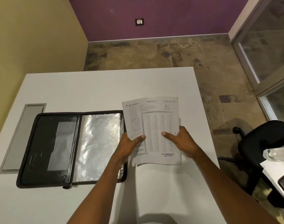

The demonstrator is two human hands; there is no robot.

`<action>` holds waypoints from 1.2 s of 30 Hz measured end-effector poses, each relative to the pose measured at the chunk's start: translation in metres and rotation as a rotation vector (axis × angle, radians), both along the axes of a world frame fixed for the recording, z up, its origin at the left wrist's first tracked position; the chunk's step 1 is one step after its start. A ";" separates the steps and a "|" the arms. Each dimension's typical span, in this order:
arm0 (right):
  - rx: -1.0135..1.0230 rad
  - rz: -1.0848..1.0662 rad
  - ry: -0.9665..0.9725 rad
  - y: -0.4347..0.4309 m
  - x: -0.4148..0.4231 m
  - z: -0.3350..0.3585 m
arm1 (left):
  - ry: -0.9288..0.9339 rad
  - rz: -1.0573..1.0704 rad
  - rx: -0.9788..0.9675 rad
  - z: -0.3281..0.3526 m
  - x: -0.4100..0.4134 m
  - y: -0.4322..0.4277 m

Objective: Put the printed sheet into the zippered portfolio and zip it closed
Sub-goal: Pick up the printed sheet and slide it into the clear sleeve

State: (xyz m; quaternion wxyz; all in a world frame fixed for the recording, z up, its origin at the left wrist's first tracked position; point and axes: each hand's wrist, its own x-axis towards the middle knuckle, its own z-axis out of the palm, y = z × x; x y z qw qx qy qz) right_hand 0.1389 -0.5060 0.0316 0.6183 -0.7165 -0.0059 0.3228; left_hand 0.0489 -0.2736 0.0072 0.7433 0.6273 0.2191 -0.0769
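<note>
The black zippered portfolio (46,143) lies open flat on the white table, a dark pocket panel on its left half and shiny clear plastic sleeves (97,143) on its right half. Its zipper pull (71,185) rests at the near edge by the spine. Just right of the portfolio I hold printed sheets (155,120), an OMR form with fine grids, lifted a little above the table. My left hand (130,146) grips the lower left edge, thumb on top. My right hand (181,143) grips the lower right side. A second sheet shows fanned out behind the front one.
The white table (105,88) has a grey cable-tray recess (23,136) at its left side. A black office chair (264,152) stands at the right, with a plastic bottle (278,153) and another white surface beyond it. Carpeted floor lies past the table's far edge.
</note>
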 end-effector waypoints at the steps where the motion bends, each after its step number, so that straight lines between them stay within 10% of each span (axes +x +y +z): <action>1: -0.002 0.000 -0.010 0.004 -0.001 0.003 | -0.004 0.011 -0.018 0.002 -0.002 0.004; 24: -0.077 0.091 -0.022 0.182 -0.004 -0.011 | 0.232 0.316 -0.121 -0.015 -0.026 0.228; 36: -0.226 -0.050 -0.018 0.226 0.035 -0.043 | 0.129 -0.060 0.989 -0.079 0.039 0.312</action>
